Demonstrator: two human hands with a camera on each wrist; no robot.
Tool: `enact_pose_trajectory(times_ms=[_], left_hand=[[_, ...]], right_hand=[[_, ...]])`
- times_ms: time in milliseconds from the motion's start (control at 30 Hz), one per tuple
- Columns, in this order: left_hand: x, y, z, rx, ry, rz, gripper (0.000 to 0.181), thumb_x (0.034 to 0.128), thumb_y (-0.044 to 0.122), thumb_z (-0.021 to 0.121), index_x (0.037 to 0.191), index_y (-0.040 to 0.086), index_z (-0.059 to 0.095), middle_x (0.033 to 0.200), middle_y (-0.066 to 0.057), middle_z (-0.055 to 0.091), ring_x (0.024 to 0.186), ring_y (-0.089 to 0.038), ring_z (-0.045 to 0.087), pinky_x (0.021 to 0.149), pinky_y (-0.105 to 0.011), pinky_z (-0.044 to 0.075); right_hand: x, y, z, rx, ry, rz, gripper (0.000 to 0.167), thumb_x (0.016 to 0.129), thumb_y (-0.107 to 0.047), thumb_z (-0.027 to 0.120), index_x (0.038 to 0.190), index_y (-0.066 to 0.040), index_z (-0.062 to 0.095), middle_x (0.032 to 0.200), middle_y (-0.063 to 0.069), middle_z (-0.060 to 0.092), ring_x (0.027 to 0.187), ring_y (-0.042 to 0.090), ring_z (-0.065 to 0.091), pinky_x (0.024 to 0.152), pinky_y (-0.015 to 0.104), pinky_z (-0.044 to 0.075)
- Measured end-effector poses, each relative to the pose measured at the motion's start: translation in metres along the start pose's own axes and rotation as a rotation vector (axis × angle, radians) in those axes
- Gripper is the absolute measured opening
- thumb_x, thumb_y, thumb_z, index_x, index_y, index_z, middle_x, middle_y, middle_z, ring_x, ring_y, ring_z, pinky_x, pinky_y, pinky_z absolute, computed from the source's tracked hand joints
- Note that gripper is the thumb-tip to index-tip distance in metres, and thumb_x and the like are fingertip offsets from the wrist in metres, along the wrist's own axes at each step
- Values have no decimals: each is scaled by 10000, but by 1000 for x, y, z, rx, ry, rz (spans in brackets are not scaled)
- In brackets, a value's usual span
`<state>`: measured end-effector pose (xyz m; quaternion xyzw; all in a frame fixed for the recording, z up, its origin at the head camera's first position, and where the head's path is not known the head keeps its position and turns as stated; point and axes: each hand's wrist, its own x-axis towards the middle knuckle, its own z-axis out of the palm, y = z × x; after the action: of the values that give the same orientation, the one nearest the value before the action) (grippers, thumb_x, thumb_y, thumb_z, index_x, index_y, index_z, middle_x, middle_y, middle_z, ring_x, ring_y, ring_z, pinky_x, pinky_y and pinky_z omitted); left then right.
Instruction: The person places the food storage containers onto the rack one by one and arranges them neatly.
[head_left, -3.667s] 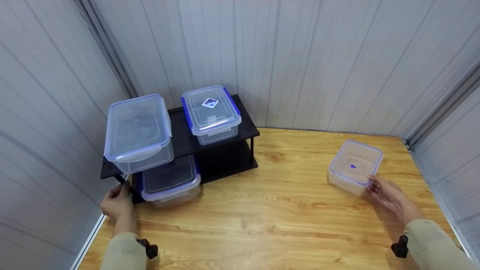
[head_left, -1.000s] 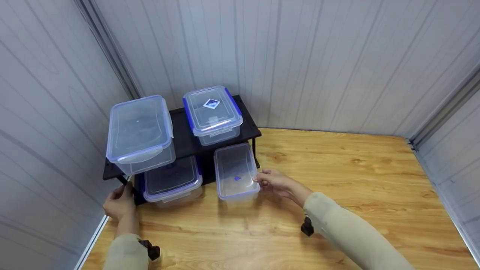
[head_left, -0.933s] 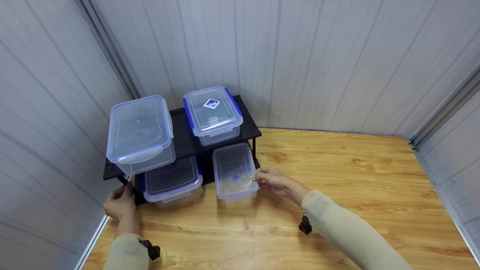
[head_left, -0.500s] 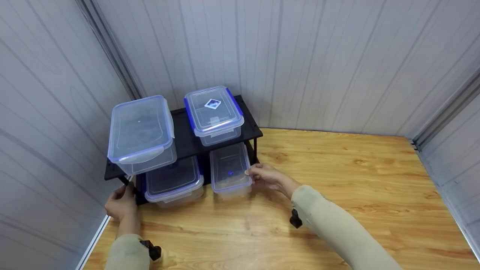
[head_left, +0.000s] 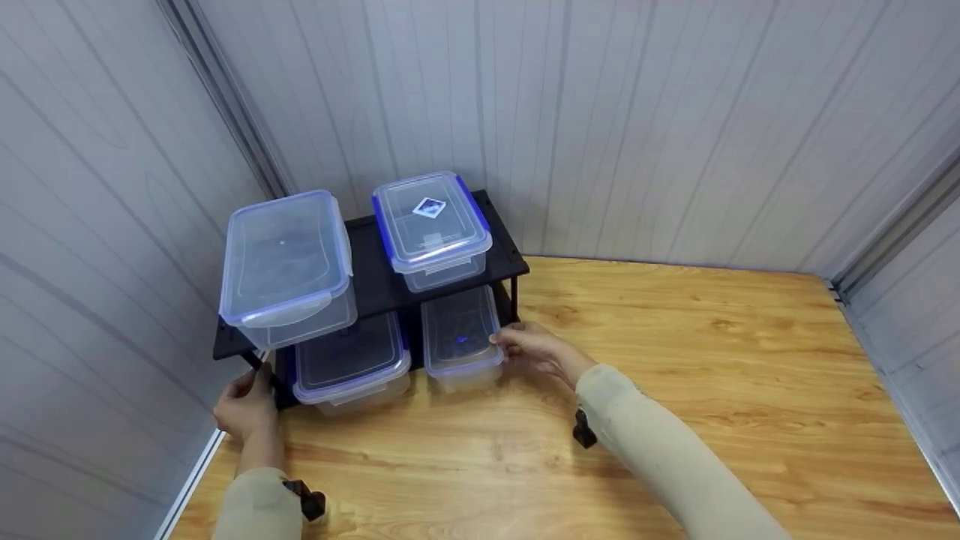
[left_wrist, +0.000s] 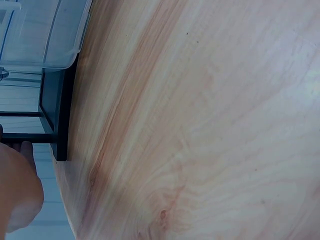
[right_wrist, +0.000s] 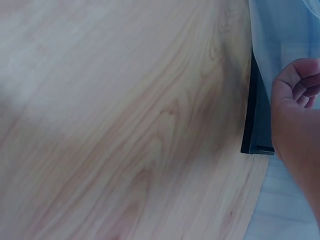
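A black two-tier rack (head_left: 379, 281) stands on the wooden table against the back wall. My left hand (head_left: 246, 405) holds its front left post (left_wrist: 31, 137); the left wrist view shows fingers around that post. With my right hand (head_left: 536, 349) I pinch the right rim of a clear plastic food container (head_left: 459, 352) with a blue edge. This container sits partly inside the right half of the lower tier, its front end sticking out. The right wrist view shows my curled fingers beside its wall (right_wrist: 267, 45); the fingertips are partly hidden there.
A large lidded container (head_left: 285, 255) stands on the upper tier at left, and a blue-clipped one (head_left: 431, 221) with a diamond sticker at right. Another lidded container (head_left: 352, 360) occupies the lower left. Pale panelled walls (head_left: 637, 135) enclose the wooden table (head_left: 675, 360).
The right hand has carried the container from the table's right side leftward to the rack, then pushed it back into the lower tier. The left hand keeps hold of the post.
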<state>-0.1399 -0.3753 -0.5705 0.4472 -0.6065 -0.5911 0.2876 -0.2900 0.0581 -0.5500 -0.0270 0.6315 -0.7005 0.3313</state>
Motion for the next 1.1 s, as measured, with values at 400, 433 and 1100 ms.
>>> enact_pose_trajectory(times_ms=[400,433,1100], left_hand=[[-1,0,0,-6,0,1,192,924,294,858,982,145,752,643,309,614,749,16,612,664,-103,514],[-1,0,0,-12,0,-4,168,923,296,860,950,170,752,646,304,621,735,26,616,659,-99,517],[-2,1,0,-77,-11,-34,156,921,266,863,931,157,752,659,266,654,699,39,644,670,-95,548]], right_hand=[[6,-2,-5,-17,46,-12,229,979,-77,726,1109,8,558,851,43,641,739,117,620,705,234,580],[6,-2,-5,-23,49,-17,233,980,-78,729,1112,11,560,851,45,641,735,118,621,704,234,579],[-15,14,-4,85,88,-2,387,1044,-231,714,1254,54,557,1003,98,669,862,195,693,921,368,631]])
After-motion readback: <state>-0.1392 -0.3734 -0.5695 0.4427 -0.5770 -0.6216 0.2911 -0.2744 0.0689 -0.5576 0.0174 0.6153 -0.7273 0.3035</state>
